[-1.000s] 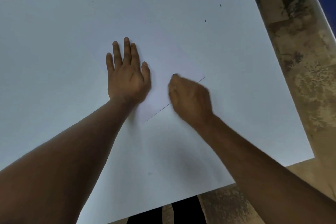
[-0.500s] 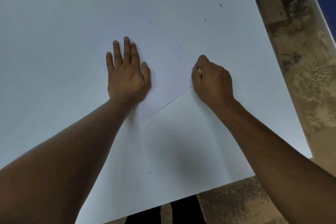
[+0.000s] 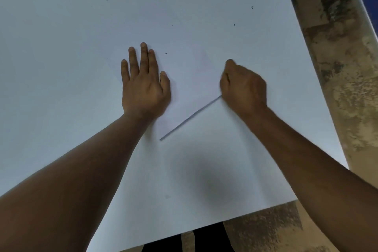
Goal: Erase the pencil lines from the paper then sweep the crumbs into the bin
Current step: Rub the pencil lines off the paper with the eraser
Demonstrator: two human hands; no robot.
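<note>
A white sheet of paper [image 3: 196, 80] lies at an angle on a large white surface [image 3: 81, 16]; its lower edge shows as a thin grey line. No pencil lines are clear on it. My left hand [image 3: 143, 86] presses flat on the sheet's left part, fingers spread. My right hand [image 3: 243, 88] is a closed, slightly blurred fist at the sheet's right corner, gripping a small eraser that is hidden inside the fingers. Tiny dark crumbs [image 3: 234, 24] dot the surface beyond the sheet, one [image 3: 165, 53] near my left fingertips.
The white surface ends at a right edge [image 3: 319, 88] and a near edge [image 3: 225, 219]. Beyond them is mottled beige floor [image 3: 347, 88]. A dark gap [image 3: 208, 237] lies below the near edge. No bin is in view.
My right hand slid from the middle of the sheet's lower edge rightward and up to its right corner, still fisted. My left hand stayed flat in place.
</note>
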